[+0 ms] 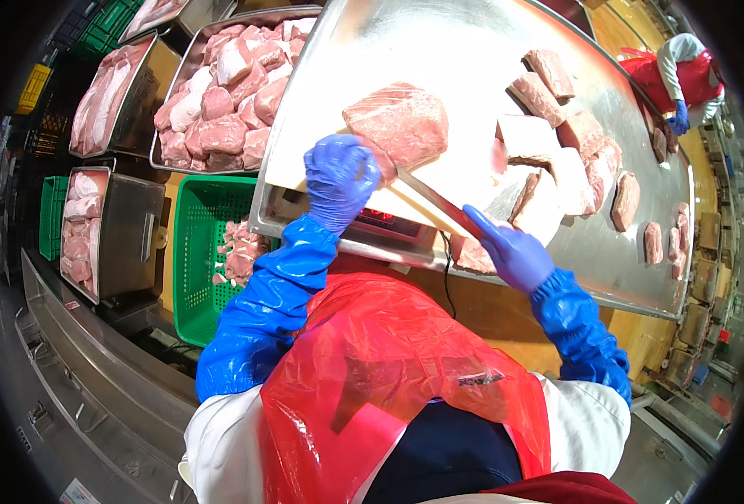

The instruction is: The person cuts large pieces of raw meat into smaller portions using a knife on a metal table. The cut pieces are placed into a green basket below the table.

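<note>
The left hand, blue-gloved, presses closed fingers onto a large pale-pink meat slab lying on the white cutting board, its long axis running lower-left to upper-right. The right hand is clamped on a knife, blade pointing up-left toward the slab's underside

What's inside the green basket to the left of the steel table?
The green basket holds a small heap of pink meat scraps against its right side; bare mesh floor shows elsewhere. Its right edge runs under the steel table, so anything there is hidden.
</note>
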The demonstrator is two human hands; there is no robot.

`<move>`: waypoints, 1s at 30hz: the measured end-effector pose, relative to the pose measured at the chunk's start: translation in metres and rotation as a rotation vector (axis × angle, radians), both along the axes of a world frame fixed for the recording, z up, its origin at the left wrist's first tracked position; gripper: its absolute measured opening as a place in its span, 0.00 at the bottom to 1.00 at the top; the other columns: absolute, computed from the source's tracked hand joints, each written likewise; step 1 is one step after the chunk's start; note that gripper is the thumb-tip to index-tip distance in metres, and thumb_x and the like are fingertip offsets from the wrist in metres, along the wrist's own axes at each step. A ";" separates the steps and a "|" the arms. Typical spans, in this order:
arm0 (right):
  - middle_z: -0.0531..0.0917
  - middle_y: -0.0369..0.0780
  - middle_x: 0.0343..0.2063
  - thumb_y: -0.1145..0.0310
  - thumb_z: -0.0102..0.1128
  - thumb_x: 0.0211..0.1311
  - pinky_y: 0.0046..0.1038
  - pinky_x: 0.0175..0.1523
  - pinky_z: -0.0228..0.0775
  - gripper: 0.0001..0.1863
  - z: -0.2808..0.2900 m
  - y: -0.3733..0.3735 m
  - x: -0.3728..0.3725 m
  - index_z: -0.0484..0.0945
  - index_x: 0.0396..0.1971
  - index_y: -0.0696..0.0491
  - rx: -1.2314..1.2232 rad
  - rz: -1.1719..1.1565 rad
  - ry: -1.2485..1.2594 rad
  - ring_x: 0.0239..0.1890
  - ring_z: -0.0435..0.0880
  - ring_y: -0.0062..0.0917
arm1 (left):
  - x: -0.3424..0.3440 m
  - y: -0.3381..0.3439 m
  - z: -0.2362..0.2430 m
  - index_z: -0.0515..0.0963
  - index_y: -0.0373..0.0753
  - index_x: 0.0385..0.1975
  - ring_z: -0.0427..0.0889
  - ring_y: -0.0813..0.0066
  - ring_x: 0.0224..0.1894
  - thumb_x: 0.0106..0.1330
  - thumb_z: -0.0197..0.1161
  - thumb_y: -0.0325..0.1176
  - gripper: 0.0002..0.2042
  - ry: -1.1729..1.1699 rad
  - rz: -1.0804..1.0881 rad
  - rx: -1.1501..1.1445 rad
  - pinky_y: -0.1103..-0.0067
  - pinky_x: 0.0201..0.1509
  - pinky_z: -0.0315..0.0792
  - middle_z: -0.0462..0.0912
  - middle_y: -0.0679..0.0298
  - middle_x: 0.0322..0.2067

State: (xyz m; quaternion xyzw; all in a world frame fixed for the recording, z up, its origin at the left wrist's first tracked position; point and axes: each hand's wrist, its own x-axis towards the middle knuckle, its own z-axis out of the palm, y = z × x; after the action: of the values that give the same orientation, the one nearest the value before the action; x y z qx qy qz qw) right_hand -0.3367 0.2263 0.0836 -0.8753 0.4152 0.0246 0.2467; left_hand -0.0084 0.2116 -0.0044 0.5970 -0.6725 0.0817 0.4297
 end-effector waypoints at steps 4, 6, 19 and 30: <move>0.85 0.53 0.40 0.69 0.55 0.70 0.47 0.41 0.78 0.34 0.037 0.002 -0.041 0.59 0.74 0.34 0.135 -0.017 0.172 0.38 0.86 0.51 | -0.002 0.007 0.036 0.80 0.46 0.45 0.75 0.54 0.52 0.55 0.69 0.27 0.16 0.019 -0.150 0.014 0.62 0.57 0.70 0.76 0.56 0.48; 0.85 0.56 0.43 0.74 0.56 0.69 0.40 0.50 0.78 0.36 0.036 -0.002 -0.030 0.58 0.75 0.41 0.093 -0.214 -0.216 0.43 0.86 0.50 | -0.006 0.007 0.021 0.80 0.47 0.46 0.74 0.54 0.52 0.53 0.69 0.28 0.19 -0.174 -0.313 0.156 0.61 0.57 0.69 0.76 0.58 0.47; 0.83 0.52 0.31 0.75 0.53 0.67 0.47 0.36 0.76 0.38 -0.029 0.016 0.116 0.55 0.76 0.35 -0.076 -0.295 -0.045 0.30 0.84 0.49 | 0.060 -0.035 0.006 0.75 0.42 0.31 0.77 0.56 0.35 0.51 0.66 0.25 0.09 -0.128 -0.672 0.009 0.67 0.36 0.77 0.75 0.60 0.33; 0.83 0.56 0.35 0.75 0.50 0.67 0.48 0.43 0.75 0.38 0.020 0.007 0.164 0.53 0.76 0.41 -0.084 -0.507 -0.545 0.38 0.83 0.54 | 0.087 -0.047 0.003 0.76 0.40 0.37 0.78 0.57 0.34 0.51 0.61 0.21 0.13 0.282 -0.712 0.347 0.69 0.39 0.75 0.75 0.58 0.31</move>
State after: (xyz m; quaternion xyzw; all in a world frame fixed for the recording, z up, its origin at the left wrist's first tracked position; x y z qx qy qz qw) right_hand -0.1726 0.2335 0.1037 -0.7286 0.5385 -0.2881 0.3100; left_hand 0.0782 0.1645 -0.0014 0.3960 -0.7753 -0.2688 0.4121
